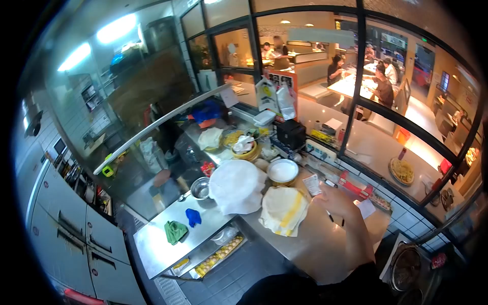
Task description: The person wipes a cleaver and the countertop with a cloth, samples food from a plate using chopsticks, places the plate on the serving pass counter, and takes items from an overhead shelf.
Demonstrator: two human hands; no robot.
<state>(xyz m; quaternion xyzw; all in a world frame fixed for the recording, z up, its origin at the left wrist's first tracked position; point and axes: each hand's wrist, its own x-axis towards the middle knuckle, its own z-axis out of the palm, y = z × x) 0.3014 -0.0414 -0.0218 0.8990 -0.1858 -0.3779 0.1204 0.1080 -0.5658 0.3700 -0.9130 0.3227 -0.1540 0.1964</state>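
My right hand [335,199] reaches over the steel counter from the lower right, its fingers closed at the edge of a small printed paper slip [311,185]. Just below the hand is a thin black-and-white pen [331,217]. To its left, a cream cloth with a yellow stripe [283,210] covers something I cannot make out. Beyond that, a white cloth [237,186] drapes over a large round container. Behind the slip stands a round tub with a white top [282,171]. My left hand is out of view.
On the left counter lie a green cloth [176,232], a blue cloth [193,217] and a metal pot [201,188]. Eggs [219,256] fill a tray below. A black box-shaped device [291,134] stands by the window, with a plate of food [401,171] on the ledge. People sit beyond the glass.
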